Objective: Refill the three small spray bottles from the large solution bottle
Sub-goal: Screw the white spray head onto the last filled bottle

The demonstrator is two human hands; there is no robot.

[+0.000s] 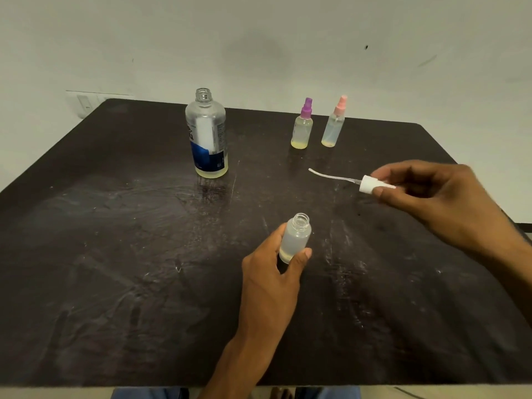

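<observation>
The left hand (270, 280) grips one small frosted spray bottle (295, 239) around its lower body, thumb on the near side and fingers curled behind; the bottle stands uncapped, neck open, with a thin layer of yellowish liquid at the bottom. Up and to the right of that grip, the right hand (440, 197) pinches one white spray head (371, 185) between thumb and fingertips — its thin dip tube (331, 176) points left, held above the table (115, 254). Beyond the pinched head stand two more small spray bottles, both capped and close together: one with a purple top (302, 131), one with a pink top (334, 125), each nearly empty. Far beyond the left hand's grip and to its left stands the single large solution bottle (207, 136) — upright, cap off, only a shallow pool of yellowish liquid left in it.
</observation>
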